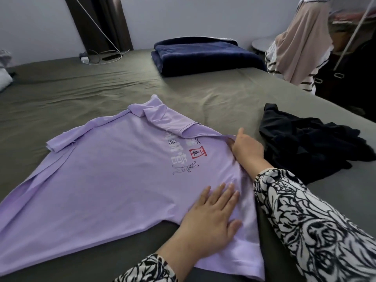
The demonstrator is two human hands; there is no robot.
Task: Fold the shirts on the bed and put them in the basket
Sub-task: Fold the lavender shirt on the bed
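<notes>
Flat on the purple shirt (105, 180) lies the left hand (209, 216), fingers spread. Just beyond, the right hand (247, 148) pinches the right edge; the shirt stretches away left.

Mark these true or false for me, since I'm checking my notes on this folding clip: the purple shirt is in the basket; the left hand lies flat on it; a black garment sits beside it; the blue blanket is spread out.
1. The purple shirt is in the basket. False: it lies spread on the bed; no basket shows.
2. The left hand lies flat on the shirt. True.
3. A black garment lies crumpled to the shirt's right. True.
4. The blue blanket is spread out. False: it is folded.
5. The right hand is at the shirt's right edge. True.
</notes>
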